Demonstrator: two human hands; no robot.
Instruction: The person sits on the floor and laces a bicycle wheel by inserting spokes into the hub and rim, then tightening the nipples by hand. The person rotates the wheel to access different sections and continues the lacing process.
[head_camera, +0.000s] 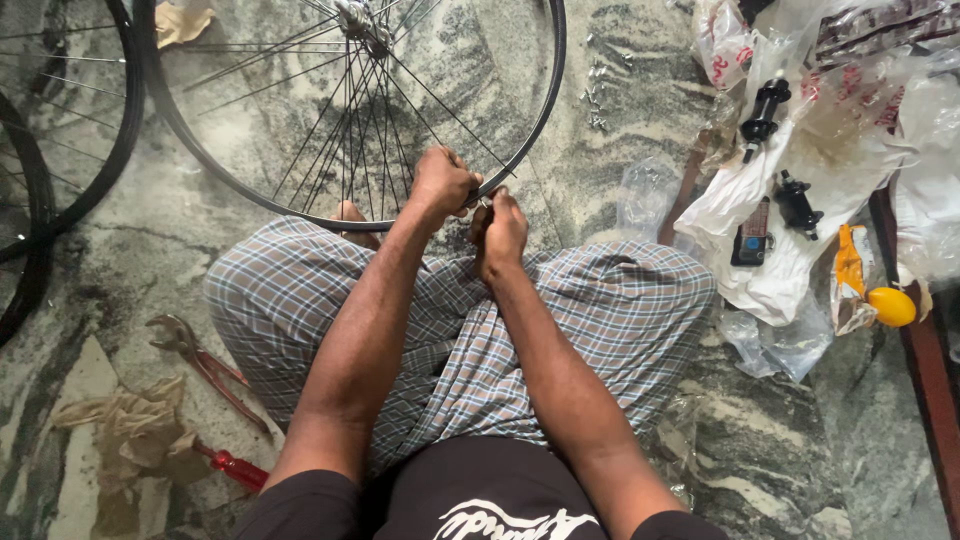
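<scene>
A black bicycle wheel rim (537, 118) with thin metal spokes (352, 130) lies on the marble floor in front of my crossed legs. My left hand (440, 180) is closed on the near edge of the rim, by a spoke end. Just right of it, my right hand (500, 232) pinches a small metal tool at the rim; the tool's shape is mostly hidden by my fingers. The wheel's hub (358, 18) sits at the top of the view.
Other black rims (105, 150) lie at the left. Pliers (200, 362), a red-handled screwdriver (235, 468) and crumpled brown paper (135, 430) rest by my left knee. At the right are plastic bags (790, 260), black hubs (765, 105), loose small metal parts (597, 95) and a yellow bottle (888, 306).
</scene>
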